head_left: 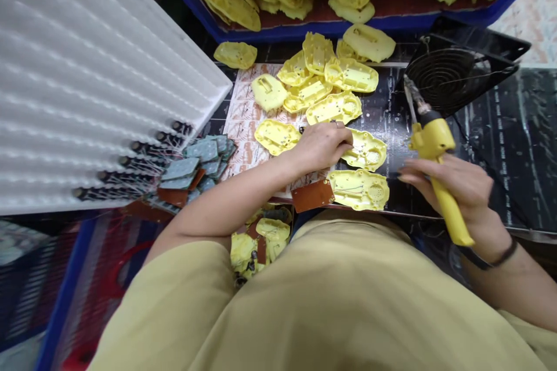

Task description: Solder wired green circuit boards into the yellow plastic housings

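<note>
My left hand (324, 145) rests with curled fingers on the left end of a yellow plastic shell (368, 149). What the fingertips pinch, if anything, is hidden. In my right hand (465, 182), a yellow soldering gun (439, 139) is held with its metal tip pointing away from me, near the black fan. Another open yellow shell (360, 189), with thin wires inside, lies just nearer to me. A brown board (312, 195) touches its left end. Left of my left hand is one more shell (277, 137).
Several yellow shells (308, 94) lie grouped farther back. Behind them stands a blue-rimmed bin (278, 32) full of yellow shells. A black fan (452, 78) is at the right. Wired circuit boards (202, 151) are piled at the left beside a white ridged panel (108, 69).
</note>
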Demonstrator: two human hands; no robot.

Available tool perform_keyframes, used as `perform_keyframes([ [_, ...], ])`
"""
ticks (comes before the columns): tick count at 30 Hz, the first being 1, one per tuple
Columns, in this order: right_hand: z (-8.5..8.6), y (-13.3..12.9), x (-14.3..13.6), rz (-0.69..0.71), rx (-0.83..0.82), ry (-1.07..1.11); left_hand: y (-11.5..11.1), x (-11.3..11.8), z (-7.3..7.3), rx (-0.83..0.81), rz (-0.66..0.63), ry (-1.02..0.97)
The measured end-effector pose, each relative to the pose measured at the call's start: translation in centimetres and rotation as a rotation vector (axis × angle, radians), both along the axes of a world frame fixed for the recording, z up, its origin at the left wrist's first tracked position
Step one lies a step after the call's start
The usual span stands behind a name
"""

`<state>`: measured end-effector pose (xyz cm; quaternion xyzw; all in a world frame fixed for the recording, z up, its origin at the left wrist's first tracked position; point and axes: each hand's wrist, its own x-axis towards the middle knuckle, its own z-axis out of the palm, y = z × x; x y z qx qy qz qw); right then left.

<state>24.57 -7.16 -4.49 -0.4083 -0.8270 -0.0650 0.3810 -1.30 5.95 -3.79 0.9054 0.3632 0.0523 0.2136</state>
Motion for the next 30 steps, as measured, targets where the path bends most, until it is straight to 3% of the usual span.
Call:
perform_keyframes([
  [2, 0.9, -1.7, 1.1, -0.011, 0.010, 0.013, 0.0, -0.2, -0.3, -0.021, 0.001, -0.081],
  [4, 1.0, -3.1, 2.2, -0.114, 0.068, 0.025, -0.1, -0.3, -0.6, -0.045, -0.002, -0.127],
  [8, -0.5, -4.9, 3.1, -0.301, 0.089, 0.106, -0.4, -0.1, -0.8, -0.061, 0.015, -0.117],
  [12, -2.0, -5.3, 2.4, -0.226, 0.009, 0.208, -0.5, 0.1, -0.8, -0.069, 0.047, -0.121],
  [16, -2.4, -5.0, 1.6, -0.187, -0.105, 0.326, -0.4, 0.3, -0.8, -0.053, 0.076, -0.123],
  [19, -2.6, -4.4, 1.1, -0.068, -0.095, 0.385, -0.3, 0.5, -0.9, -0.031, 0.064, -0.104],
  [25, -2.8, -3.6, 1.0, -0.053, -0.098, 0.304, -0.3, 0.6, -0.9, 0.006, 0.037, -0.084],
  [30, -2.1, -3.1, 1.7, -0.006, -0.077, 0.141, -0.2, 0.6, -1.0, 0.057, 0.025, -0.054],
])
